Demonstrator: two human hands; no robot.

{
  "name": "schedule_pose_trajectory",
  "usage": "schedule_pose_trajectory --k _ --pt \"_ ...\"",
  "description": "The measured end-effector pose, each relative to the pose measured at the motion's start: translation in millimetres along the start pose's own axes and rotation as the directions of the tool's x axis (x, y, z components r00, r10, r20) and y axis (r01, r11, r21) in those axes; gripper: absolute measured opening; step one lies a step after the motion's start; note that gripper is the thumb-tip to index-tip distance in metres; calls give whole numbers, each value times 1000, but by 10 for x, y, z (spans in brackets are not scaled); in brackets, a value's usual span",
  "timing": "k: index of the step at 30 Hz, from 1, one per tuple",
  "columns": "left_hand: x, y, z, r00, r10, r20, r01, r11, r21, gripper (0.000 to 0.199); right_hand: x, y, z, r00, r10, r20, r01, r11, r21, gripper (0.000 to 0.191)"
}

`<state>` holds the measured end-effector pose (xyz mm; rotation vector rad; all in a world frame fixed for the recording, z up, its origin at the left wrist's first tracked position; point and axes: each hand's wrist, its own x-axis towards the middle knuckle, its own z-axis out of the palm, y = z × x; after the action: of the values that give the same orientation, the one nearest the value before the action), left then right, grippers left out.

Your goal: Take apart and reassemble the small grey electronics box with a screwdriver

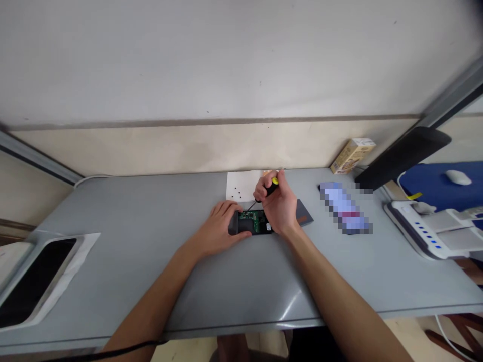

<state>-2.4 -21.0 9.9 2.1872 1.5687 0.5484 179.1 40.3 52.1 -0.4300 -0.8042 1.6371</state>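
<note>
An opened black device with a green circuit board (256, 215) lies on the grey table (151, 211). My left hand (217, 229) grips the device's left end, fingers over the far edge and thumb along the near edge. A screwdriver with a black and yellow handle (272, 186) is wrapped in the fingers of my right hand (279, 203). Its thin shaft slants down to the left, the tip at the upper left part of the board. Behind the device, several small dark screws (239, 192) rest on a white sheet (245, 182). A dark grey flat piece (304, 213) lies beside my right wrist.
To the right are a blurred phone-like object (344, 208), a carton (351, 156), a black upright panel (403, 156) and a white device with blue marks (433, 231). A black-screened tablet-like object (37, 281) lies at far left. The wall borders the table's back.
</note>
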Motion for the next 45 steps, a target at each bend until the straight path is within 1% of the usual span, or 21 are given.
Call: schedule_pose_trajectory --k 2,7,12,17,22,26,33,37,41,43,45 --pt "4 9 -9 1000 -4 10 4 1000 -1 46 -3 5 8 1000 -2 9 2 1000 3 43" --pt "-1 -5 2 1000 -18 1 18 1000 4 47 -1 15 29 1000 4 -24 -4 1000 0 44" --pt "-4 -36 18 1000 -9 -2 9 1000 12 48 14 13 7 1000 4 9 -4 1000 14 45" --pt "-8 -42 17 1000 3 -6 -3 1000 13 46 19 -5 -2 1000 -1 -17 2 999 39 43" --pt "-19 -33 10 1000 -4 -3 4 1000 4 46 -1 9 13 1000 11 20 -12 999 51 40" --pt "-22 -28 0 1000 5 -2 -5 1000 6 45 -2 11 13 1000 9 -5 -9 999 48 40" --pt "-14 -75 31 1000 12 -8 -11 1000 24 48 0 25 14 999 3 37 -7 994 110 39" --pt "-22 -97 39 1000 13 -6 -13 1000 22 47 5 13 4 1000 7 15 -8 994 106 38" --pt "-36 -87 22 1000 -6 0 6 1000 -20 55 11 -15 -2 1000 16 1 -16 989 150 37" --pt "-33 -80 22 1000 5 -30 -7 999 -51 50 13 -35 -5 1000 24 10 -26 983 182 37" --pt "-19 -82 37 996 29 -90 -36 996 -76 35 16 -57 -9 999 37 17 -40 977 208 36"
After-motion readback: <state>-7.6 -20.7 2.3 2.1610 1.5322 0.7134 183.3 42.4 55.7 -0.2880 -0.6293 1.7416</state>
